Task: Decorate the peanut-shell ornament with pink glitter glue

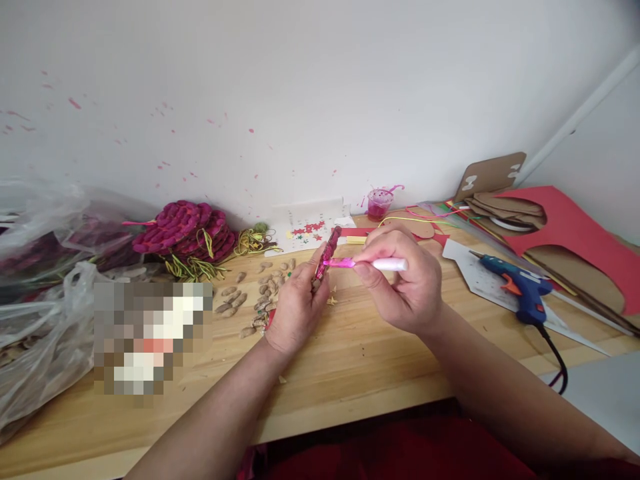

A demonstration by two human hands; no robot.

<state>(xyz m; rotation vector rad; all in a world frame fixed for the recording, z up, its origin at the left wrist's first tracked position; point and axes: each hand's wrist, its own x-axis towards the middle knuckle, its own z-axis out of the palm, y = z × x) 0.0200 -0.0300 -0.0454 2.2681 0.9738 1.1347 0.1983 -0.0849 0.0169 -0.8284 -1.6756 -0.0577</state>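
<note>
My left hand (300, 307) grips a magenta-painted peanut disc (327, 255), tilted up so that it shows nearly edge-on. In my right hand (403, 283) a paintbrush (387, 265) with a white handle is pinched between thumb and fingers. Its pink-stained end points left and meets the face of the disc; the bristles are hard to make out. Loose peanuts (267, 287) lie on the wooden table (360, 380) just left of my left hand. Behind my hands stands a clear cup (379, 203) with pink-red paint in it.
Stacked magenta discs (185, 230) with yellow-green yarn lie at the left, beside plastic bags (55, 333). Star stickers (310, 231) sit on a white sheet near the wall. A blue glue gun (523, 287) with a cord, red sheet (580, 233) and cardboard pieces (493, 175) occupy the right.
</note>
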